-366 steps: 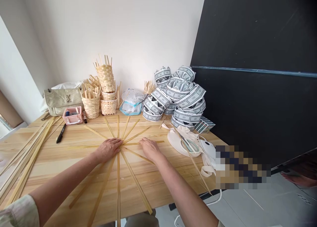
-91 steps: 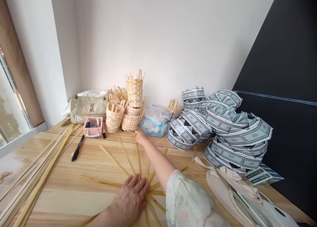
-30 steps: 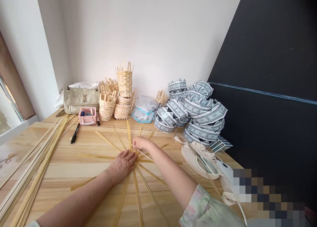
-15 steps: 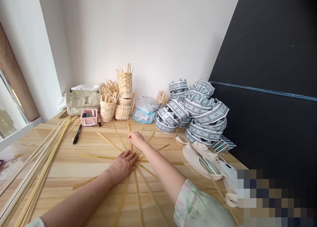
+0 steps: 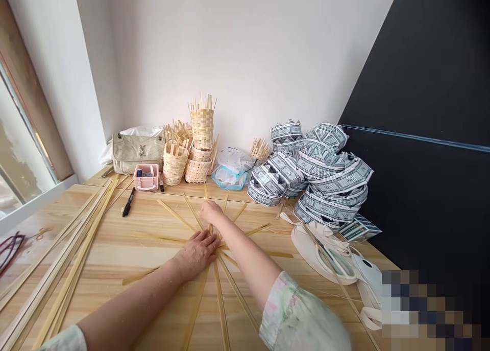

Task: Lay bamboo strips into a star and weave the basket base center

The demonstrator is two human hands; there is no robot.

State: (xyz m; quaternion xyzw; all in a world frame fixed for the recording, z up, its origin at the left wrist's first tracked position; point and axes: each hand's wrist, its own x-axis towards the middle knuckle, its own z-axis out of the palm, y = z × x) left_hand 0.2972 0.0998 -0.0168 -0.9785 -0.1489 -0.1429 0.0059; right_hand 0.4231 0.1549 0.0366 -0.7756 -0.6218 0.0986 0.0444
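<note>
Flat bamboo strips lie on the wooden table, crossing at one centre and spreading out like spokes. My left hand rests flat over the left side of that crossing, fingers stretched and pressing the strips down. Just beyond it, my right hand is closed in a pinch over the far spokes. A thin bamboo strip shows at its fingers in the earlier view; now the hand and forearm mostly hide it. The right forearm also covers part of the spokes on the right.
Long loose strips lie at left, near a black marker. Behind stand a pink box, a handbag, woven baskets and a plastic bag. Patterned paper bands, a white ribbon roll and scissors are right.
The whole view has shifted, so things appear farther right. My right hand has turned slightly at the far spokes, its fingertips now less visible. My left hand stays flat on the crossing.
</note>
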